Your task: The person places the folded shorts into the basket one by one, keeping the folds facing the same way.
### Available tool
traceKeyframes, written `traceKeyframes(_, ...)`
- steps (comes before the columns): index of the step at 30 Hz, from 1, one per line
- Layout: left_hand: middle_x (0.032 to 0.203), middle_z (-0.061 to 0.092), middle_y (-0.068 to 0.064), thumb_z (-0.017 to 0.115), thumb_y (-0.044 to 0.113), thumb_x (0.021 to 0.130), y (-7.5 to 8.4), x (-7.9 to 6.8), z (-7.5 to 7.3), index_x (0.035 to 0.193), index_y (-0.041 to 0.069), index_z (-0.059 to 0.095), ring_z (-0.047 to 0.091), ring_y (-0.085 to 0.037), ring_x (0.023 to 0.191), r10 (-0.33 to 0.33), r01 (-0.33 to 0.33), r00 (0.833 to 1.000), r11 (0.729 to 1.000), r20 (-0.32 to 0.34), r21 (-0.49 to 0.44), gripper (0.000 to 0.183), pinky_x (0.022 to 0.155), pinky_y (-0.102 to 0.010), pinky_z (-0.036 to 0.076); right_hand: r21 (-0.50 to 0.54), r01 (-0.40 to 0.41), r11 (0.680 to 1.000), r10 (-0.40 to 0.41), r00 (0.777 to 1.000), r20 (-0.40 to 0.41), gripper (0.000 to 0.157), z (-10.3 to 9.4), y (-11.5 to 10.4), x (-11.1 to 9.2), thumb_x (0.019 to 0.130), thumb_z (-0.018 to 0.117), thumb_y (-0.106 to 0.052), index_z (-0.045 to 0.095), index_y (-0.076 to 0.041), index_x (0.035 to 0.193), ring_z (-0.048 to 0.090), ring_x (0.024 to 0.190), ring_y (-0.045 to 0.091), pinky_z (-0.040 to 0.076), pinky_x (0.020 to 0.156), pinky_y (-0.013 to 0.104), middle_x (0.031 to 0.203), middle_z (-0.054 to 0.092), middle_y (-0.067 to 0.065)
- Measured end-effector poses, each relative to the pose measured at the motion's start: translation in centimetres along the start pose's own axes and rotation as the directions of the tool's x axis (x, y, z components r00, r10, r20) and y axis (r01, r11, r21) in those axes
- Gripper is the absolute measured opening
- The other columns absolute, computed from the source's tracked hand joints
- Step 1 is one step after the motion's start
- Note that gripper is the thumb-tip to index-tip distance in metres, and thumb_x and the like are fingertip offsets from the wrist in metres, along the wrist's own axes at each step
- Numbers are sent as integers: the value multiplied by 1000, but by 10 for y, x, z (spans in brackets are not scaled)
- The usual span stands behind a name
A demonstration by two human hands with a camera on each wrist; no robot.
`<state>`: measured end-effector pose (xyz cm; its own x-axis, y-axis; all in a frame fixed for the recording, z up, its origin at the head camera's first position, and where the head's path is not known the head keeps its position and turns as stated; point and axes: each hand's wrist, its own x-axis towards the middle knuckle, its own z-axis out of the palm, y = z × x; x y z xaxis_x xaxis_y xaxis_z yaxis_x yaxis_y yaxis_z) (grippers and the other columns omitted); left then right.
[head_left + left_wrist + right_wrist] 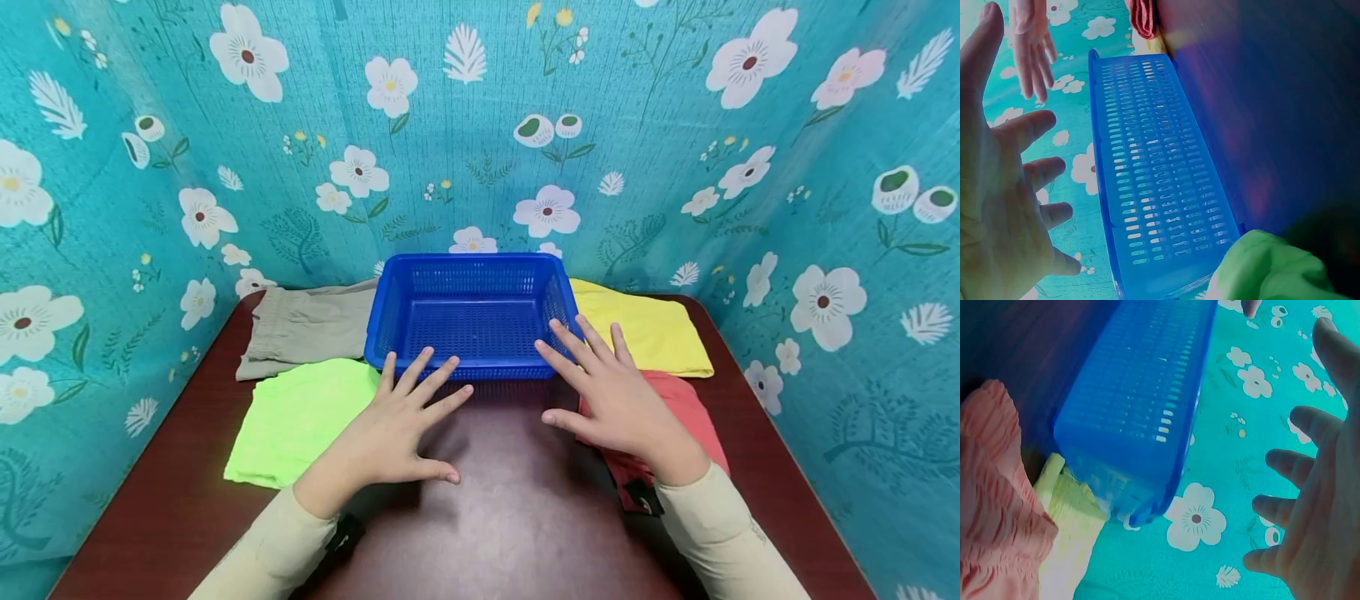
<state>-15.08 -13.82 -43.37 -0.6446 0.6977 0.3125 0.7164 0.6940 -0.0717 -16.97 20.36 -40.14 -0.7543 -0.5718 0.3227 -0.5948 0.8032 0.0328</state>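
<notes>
Both bare hands hover with fingers spread and hold nothing. The left hand (393,425) is over the right part of a folded neon-green cloth (292,425), its fingertips near the front left of a blue plastic basket (480,367). Above a folded red garment (693,408) is the right hand (611,396), fingers towards the basket's front right corner. Perforated walls and a bare floor show in the basket. In the right wrist view, the red garment (1004,506) has a gathered, elastic-looking band. The left wrist view shows the basket's slotted front wall (1160,156).
Behind the green cloth lies a folded grey-beige garment (311,325), left of the basket. A folded yellow cloth (645,329) lies right of it. All rest on a dark reddish-brown table (487,517). A teal flowered curtain (465,125) stands around the back and sides.
</notes>
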Motion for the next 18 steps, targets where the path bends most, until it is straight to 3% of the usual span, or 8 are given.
traceKeyframes(11,163,10,-2,54,82,71,9,4,3,153,36,17,6,-37,148,2,0,1000,995,24,-97,101,109,-71,7,33,-43,999,43,999,2,79,-10,14,-21,84,51,-70,26,-37,151,13,148,32,5,115,61,161,19,-4)
traceKeyframes(18,163,10,1,50,81,76,28,11,10,153,36,19,10,-35,148,24,-23,1000,993,5,-115,95,110,-70,11,58,-77,995,78,997,-5,77,-13,25,-35,84,55,-68,30,-36,150,19,147,33,6,116,60,159,26,-2)
